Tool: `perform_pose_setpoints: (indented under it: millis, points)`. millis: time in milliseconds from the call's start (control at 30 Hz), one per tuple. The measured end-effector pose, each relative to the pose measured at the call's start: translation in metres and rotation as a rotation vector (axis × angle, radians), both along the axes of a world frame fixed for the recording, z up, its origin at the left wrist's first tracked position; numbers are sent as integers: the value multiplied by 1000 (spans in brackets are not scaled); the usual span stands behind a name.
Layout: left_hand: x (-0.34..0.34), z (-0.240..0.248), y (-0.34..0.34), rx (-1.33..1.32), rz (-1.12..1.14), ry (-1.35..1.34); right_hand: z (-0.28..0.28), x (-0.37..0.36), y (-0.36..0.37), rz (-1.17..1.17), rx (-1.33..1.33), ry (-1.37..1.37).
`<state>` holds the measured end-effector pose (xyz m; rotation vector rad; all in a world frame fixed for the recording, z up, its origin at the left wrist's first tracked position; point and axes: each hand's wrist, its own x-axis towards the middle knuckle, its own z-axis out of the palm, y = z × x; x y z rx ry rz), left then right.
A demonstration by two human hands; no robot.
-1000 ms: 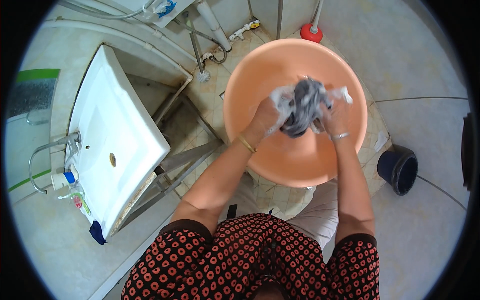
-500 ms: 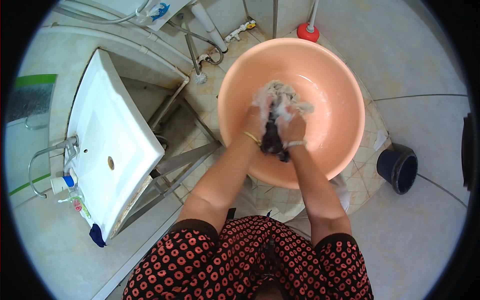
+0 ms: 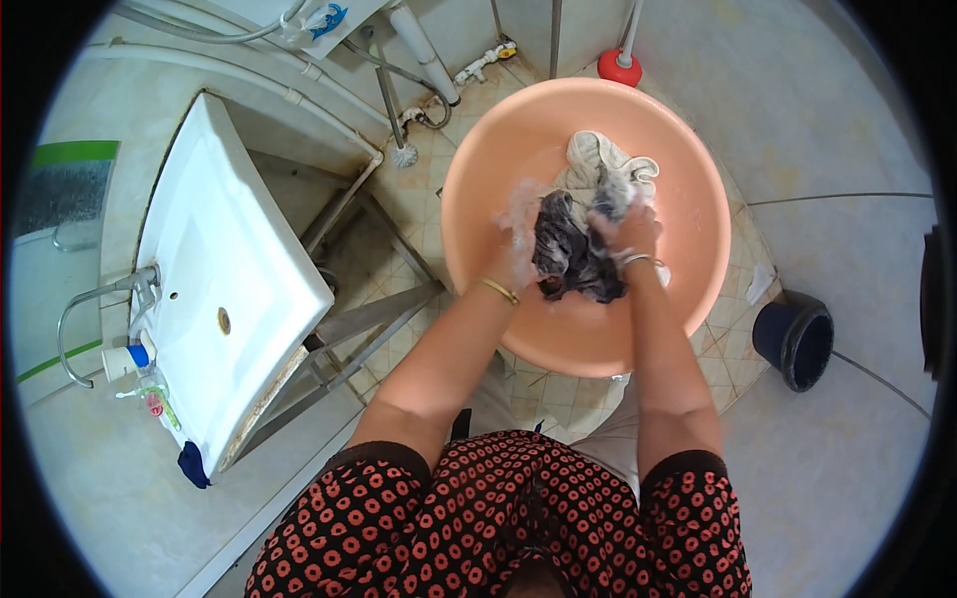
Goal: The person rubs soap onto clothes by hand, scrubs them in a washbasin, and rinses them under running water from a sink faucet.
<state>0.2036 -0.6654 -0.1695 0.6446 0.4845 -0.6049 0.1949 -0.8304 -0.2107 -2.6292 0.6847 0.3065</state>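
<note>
A dark grey-black wet cloth (image 3: 566, 244) lies bunched in the large peach-coloured basin (image 3: 464, 179), spread between my two hands. My left hand (image 3: 510, 249), coated in white suds and blurred, is at its left edge; its fingers cannot be made out. On the cloth's right side, my right hand (image 3: 635, 231) is closed on a sudsy dark fold, with its fingers partly blurred. Beyond the dark cloth, touching it, a cream-white cloth (image 3: 595, 154) lies crumpled on the basin's far side.
On the left stands a white sink (image 3: 229, 259) on a metal frame, with a curved faucet (image 3: 85, 299) and a cup (image 3: 125, 361). A dark blue bucket (image 3: 783, 334) is to the basin's right. Behind the basin stands a red plunger (image 3: 619, 68).
My hands have moved apart, the right one going rightward. The dark cloth, bunched narrow between them before, is now spread wider. More of the cream-white cloth shows, further right.
</note>
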Motion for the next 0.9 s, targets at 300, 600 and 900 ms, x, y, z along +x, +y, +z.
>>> perform_pose_setpoints:
  millis: [300,600,900]
  points:
    - [14,-73,23,-236,-135,-236,78,-39,94,331,253,-429]
    - [23,19,36,589,-647,-589,53,2,-19,245,-322,-74]
    - [20,-51,-15,557,-423,-108,33,18,28,113,250,25]
